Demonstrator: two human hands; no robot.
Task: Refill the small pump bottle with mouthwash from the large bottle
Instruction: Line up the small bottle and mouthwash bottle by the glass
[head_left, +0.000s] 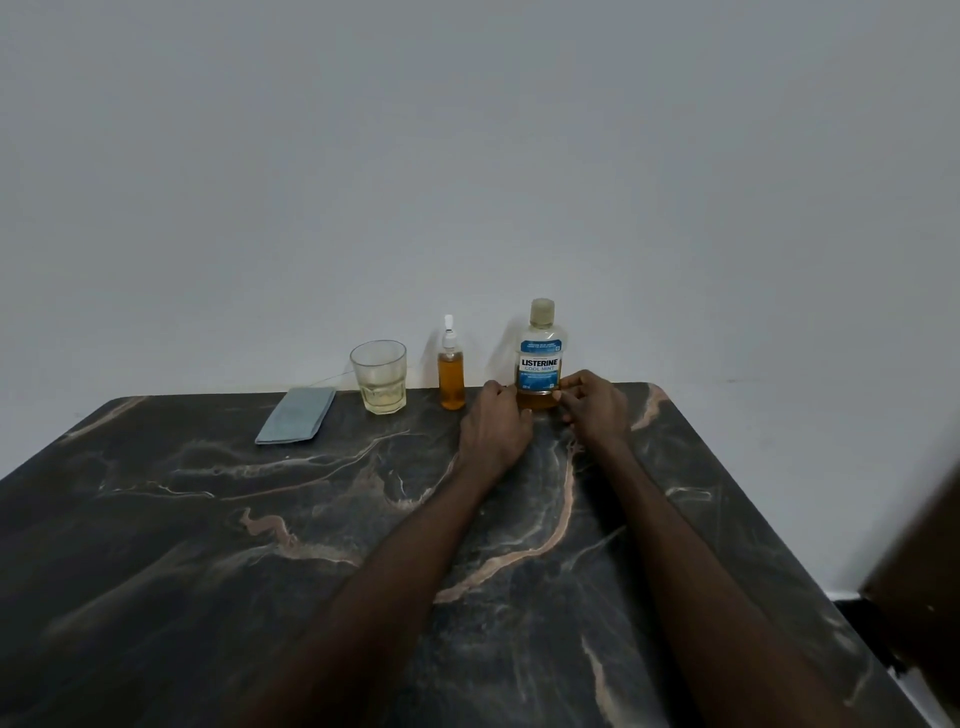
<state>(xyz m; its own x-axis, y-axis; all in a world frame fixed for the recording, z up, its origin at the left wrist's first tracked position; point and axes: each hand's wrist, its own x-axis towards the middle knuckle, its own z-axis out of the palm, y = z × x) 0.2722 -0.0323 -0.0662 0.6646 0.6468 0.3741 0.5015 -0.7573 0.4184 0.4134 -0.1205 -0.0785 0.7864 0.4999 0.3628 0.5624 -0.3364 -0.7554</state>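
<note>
Listerine bottle (540, 358): stood upright at the far edge of the surface (208, 519), cap (542, 312) on, amber mouthwash low inside.
Hands: the bottle's base is gripped from either side by the left hand (493, 421) and right hand (595, 408).
Step in hand: judged a pull nearer; the bottle is best kept upright and uncapped only once steadied.
Folded blue cloth (296, 415): laid far left, well apart.
Glass tumbler (379, 376): pale liquid at the bottom.
Small pump bottle (451, 379): between tumbler and Listerine bottle, pump fitted; near the left hand, easily knocked.
</note>
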